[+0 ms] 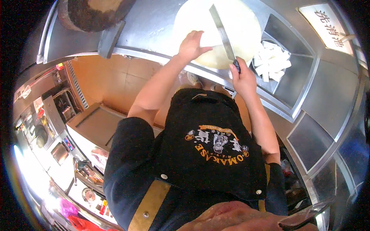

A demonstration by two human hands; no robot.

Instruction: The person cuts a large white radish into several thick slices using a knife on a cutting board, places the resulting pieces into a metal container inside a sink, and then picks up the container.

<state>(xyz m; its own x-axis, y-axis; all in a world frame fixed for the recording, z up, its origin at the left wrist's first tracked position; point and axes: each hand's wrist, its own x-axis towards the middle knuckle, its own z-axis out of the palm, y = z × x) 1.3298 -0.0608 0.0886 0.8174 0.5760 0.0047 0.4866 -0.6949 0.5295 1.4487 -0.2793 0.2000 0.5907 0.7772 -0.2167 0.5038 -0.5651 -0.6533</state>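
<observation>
My right hand (244, 75) grips the black handle of a long-bladed kitchen knife (223, 33), its blade pointing away over a round pale cutting board (245, 37). On the board, my left hand (192, 47) rests with thumb and fingers apart around the left end of a white block of food (212, 39); glare washes out its outline. The blade lies across or just beside the block's right part; which one cannot be told. Right of the board, many cut white pieces (271, 62) are heaped in a container in the sink area.
The board lies on a steel counter (144, 29) with a raised front edge. A thick round wooden block (92, 14) stands at the upper left. A steel sink (300, 69) is at the right, below a sign with writing (325, 29). Shelves with kitchen items stand at the far left.
</observation>
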